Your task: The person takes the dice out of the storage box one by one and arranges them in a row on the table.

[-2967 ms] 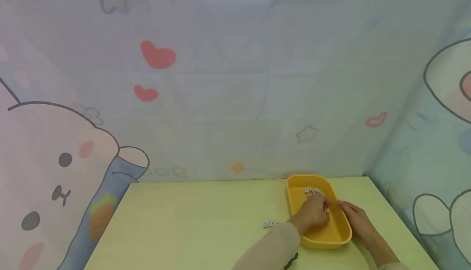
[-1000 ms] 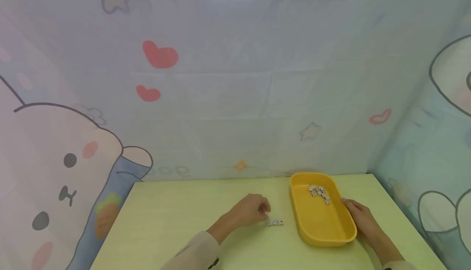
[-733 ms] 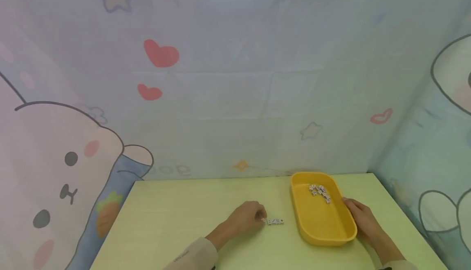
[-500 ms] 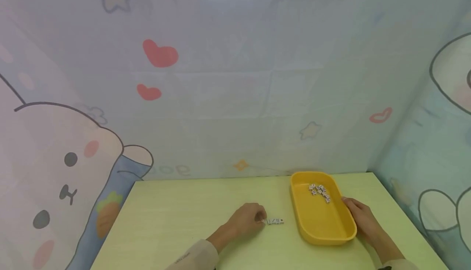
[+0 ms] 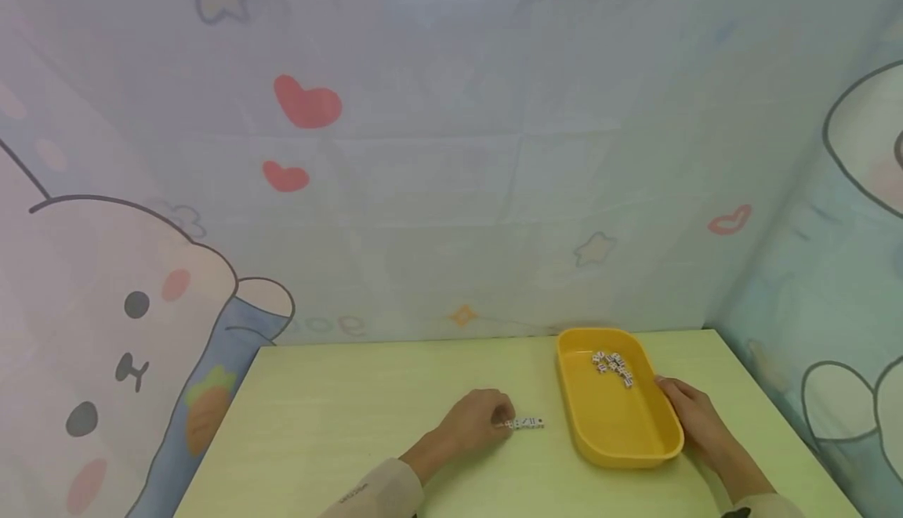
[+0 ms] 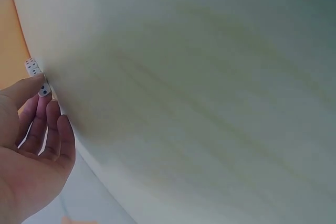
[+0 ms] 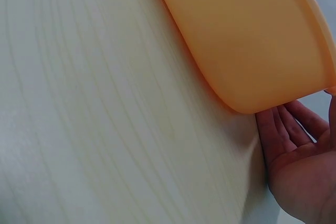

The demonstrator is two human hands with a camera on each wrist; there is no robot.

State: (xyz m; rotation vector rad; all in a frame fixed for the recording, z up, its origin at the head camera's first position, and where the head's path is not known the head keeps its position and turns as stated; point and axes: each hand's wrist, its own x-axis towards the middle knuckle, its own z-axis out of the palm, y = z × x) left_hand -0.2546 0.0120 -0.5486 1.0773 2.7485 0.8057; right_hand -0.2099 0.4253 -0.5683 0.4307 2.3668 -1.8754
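Note:
In the head view a short row of white dice (image 5: 529,423) lies on the table, left of a yellow tray (image 5: 615,428). My left hand (image 5: 478,420) is at the row's left end. The left wrist view shows a die (image 6: 44,90) pinched between thumb and fingertips, lined up with the other dice (image 6: 32,65). My right hand (image 5: 693,418) holds the tray's right side. From the right wrist, the fingers of that hand (image 7: 302,166) lie against the tray's outer wall (image 7: 262,85), with the thumb up at its rim.
Several more dice (image 5: 613,366) sit loosely heaped at the far end inside the tray. The pale yellow-green table (image 5: 339,393) ends at the back against a printed cloth backdrop (image 5: 423,251). Another cloth side (image 5: 839,306) rises on the right.
My left hand has gone from inside the tray to the row, bringing a die down and sliding it right against the row's left end. The right hand keeps its place on the tray.

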